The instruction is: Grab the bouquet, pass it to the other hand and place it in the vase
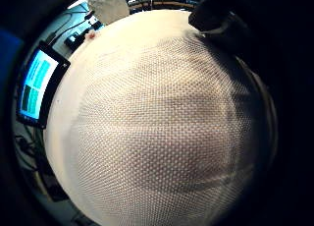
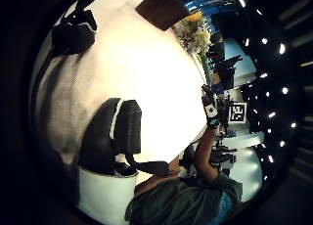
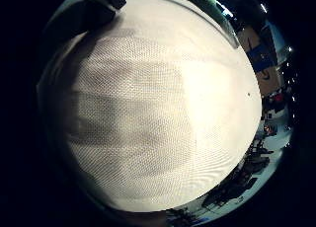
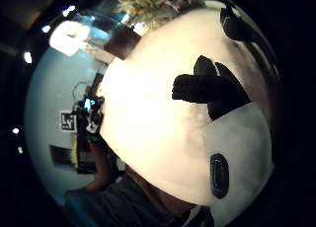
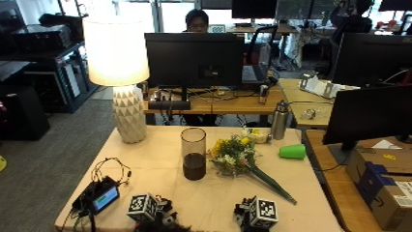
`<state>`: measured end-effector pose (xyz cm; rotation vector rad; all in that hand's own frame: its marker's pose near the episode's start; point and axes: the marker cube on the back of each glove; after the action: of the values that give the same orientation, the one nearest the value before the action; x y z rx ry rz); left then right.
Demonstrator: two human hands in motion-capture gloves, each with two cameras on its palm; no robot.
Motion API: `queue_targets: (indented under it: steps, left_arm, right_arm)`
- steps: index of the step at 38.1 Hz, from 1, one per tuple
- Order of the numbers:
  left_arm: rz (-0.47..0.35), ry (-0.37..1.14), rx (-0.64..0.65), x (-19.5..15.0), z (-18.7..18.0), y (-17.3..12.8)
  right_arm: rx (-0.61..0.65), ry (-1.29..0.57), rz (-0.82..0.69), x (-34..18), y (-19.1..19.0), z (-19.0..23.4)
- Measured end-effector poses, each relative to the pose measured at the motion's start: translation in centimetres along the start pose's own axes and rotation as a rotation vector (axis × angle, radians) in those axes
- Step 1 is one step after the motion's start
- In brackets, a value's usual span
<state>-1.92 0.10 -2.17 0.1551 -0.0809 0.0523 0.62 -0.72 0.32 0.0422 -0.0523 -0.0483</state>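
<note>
Bouquet (image 5: 239,158) beside cylindrical glass vase (image 5: 193,153)

A cream woven cloth with a fine mesh weave covers the bench (image 5: 167,193). The bouquet of yellow and white flowers (image 5: 233,155) has dark green stems. The clear glass cylinder vase (image 5: 193,153) is dark brown in its lower part. A bright green plastic cup (image 5: 292,151) lies beside a silver metal bottle (image 5: 279,120). The white ceramic lamp base (image 5: 129,114) bears a raised triangle pattern under a glowing cream shade. The small black device (image 5: 101,196) has a light blue screen.
</note>
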Motion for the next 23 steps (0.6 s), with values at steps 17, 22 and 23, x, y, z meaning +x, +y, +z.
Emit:
queue_targets:
  steps: [17,22,23]
  left_arm:
    - [0.018,0.083,-0.052,1.15,0.60,0.70]
    - [0.022,0.083,-0.047,1.19,0.66,0.59]
    - [0.023,0.085,-0.043,1.19,0.72,0.52]
  right_arm:
    - [-0.008,0.004,0.009,-0.03,0.35,-0.01]
    - [0.000,-0.007,0.010,-0.16,0.20,0.03]
    - [0.003,-0.011,0.010,-0.23,0.16,0.01]
